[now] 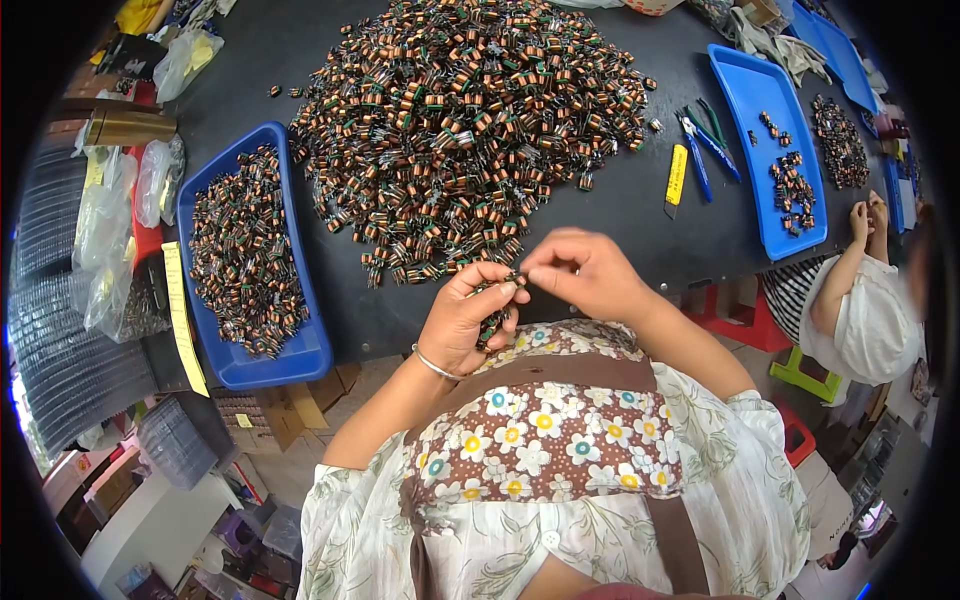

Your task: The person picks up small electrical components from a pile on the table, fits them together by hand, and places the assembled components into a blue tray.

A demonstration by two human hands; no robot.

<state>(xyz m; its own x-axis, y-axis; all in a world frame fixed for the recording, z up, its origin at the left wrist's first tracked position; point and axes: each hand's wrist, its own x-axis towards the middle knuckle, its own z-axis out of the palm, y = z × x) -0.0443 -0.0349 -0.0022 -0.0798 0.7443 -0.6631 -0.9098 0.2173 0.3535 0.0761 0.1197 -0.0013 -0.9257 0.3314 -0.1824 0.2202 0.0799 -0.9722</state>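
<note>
My left hand (462, 325) is closed around several small copper-wound coils (490, 328), with one held up between thumb and forefinger. Thumb and forefinger of my right hand (592, 272) are pinched together at that coil's edge; what sits between them is too small to make out. Both hands meet at the near edge of the dark table, just in front of a large heap of the same coils (460, 130). The coils have copper windings, black and green parts and thin metal leads.
A blue tray (255, 375) full of coils stands left. To the right lie a yellow utility knife (676, 180), blue-handled pliers (697, 160), a green-handled tool (712, 122) and another blue tray (775, 245) with some coils. Beyond it, a co-worker's hands (868, 220) are near a smaller coil pile (840, 140).
</note>
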